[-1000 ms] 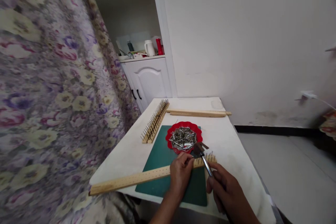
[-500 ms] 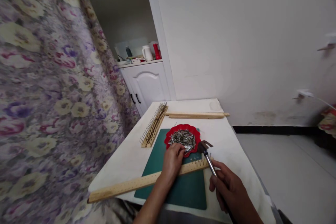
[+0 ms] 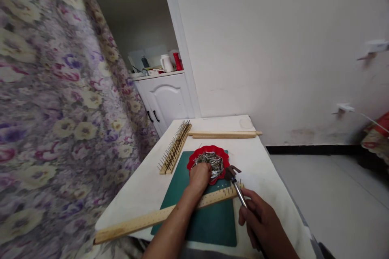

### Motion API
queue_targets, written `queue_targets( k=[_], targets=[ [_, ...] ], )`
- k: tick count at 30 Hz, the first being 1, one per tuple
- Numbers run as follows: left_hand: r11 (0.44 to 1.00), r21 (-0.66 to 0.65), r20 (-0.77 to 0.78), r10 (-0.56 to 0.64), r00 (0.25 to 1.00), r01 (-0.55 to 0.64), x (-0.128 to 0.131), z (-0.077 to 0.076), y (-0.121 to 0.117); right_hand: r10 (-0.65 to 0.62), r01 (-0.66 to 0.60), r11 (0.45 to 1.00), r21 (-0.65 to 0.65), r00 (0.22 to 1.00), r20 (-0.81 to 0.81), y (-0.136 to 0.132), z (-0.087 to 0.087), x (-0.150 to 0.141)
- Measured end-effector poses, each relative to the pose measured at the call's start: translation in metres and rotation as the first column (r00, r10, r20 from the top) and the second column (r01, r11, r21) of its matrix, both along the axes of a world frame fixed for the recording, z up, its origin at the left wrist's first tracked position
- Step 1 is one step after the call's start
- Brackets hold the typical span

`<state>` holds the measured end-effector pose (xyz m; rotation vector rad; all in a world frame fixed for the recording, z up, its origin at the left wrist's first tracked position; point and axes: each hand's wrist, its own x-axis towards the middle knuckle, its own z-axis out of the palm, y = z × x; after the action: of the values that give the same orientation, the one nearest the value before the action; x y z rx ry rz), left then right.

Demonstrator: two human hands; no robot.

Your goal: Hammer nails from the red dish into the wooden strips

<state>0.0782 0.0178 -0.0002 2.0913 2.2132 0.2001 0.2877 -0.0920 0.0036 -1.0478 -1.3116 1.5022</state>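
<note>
Gripping a hammer (image 3: 240,194) in the right hand (image 3: 258,214) by a wooden strip (image 3: 152,218) across the counter (image 3: 133,198), nailed only near the right end, dotted elsewhere; with the left hand (image 3: 200,174) curled over nails (image 3: 216,164) in a red dish (image 3: 226,161), impossible to tell if holding any.

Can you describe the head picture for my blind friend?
A person's left hand is at silvery metal nails in a scalloped red bowl; the right hand holds a metal claw hammer. A long, pale wooden strip with more nails in its right end lies across a rectangular green mat.
</note>
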Motion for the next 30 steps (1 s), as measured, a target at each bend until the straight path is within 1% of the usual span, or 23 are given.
queue_targets(
  k=[5,10,14,17,20,22,26,28,30],
  targets=[
    [0.999,0.02,-0.03,-0.045,0.999,0.045,0.0,0.005,-0.005,0.006,-0.006,1.0,-0.003,1.0,0.002,0.0,-0.002,0.0],
    [0.996,0.053,-0.041,-0.076,0.996,0.078,-0.001,0.006,-0.017,-0.007,0.006,1.0,-0.009,1.0,-0.011,0.0,0.001,0.002],
    [0.994,0.086,-0.038,-0.067,0.997,0.07,0.0,0.01,-0.026,-0.005,0.004,1.0,-0.011,0.999,-0.038,0.002,0.001,0.002],
    [0.988,0.147,-0.002,-0.053,0.999,0.052,0.005,0.016,-0.036,-0.03,0.03,1.0,-0.006,0.998,-0.059,0.004,-0.001,-0.001],
    [0.972,0.214,0.088,-0.118,0.989,0.097,0.014,0.02,-0.055,-0.076,0.077,0.997,0.009,0.993,-0.089,0.005,-0.002,-0.004],
    [0.955,0.239,0.155,-0.215,0.964,0.174,0.023,0.017,-0.074,-0.099,0.101,0.995,0.021,0.989,-0.106,0.005,-0.001,-0.005],
    [0.919,0.237,0.246,-0.37,0.896,0.314,0.042,0.004,-0.112,-0.101,0.106,0.994,0.037,0.989,-0.106,0.005,-0.001,-0.004],
    [0.9,0.274,0.315,-0.417,0.853,0.338,0.047,-0.002,-0.124,-0.091,0.096,0.995,0.041,0.991,-0.097,0.004,-0.002,-0.003],
    [0.899,0.319,0.443,-0.42,0.792,0.299,0.049,-0.005,-0.129,-0.083,0.087,0.995,0.04,0.992,-0.092,0.004,-0.005,-0.002]
  ],
)
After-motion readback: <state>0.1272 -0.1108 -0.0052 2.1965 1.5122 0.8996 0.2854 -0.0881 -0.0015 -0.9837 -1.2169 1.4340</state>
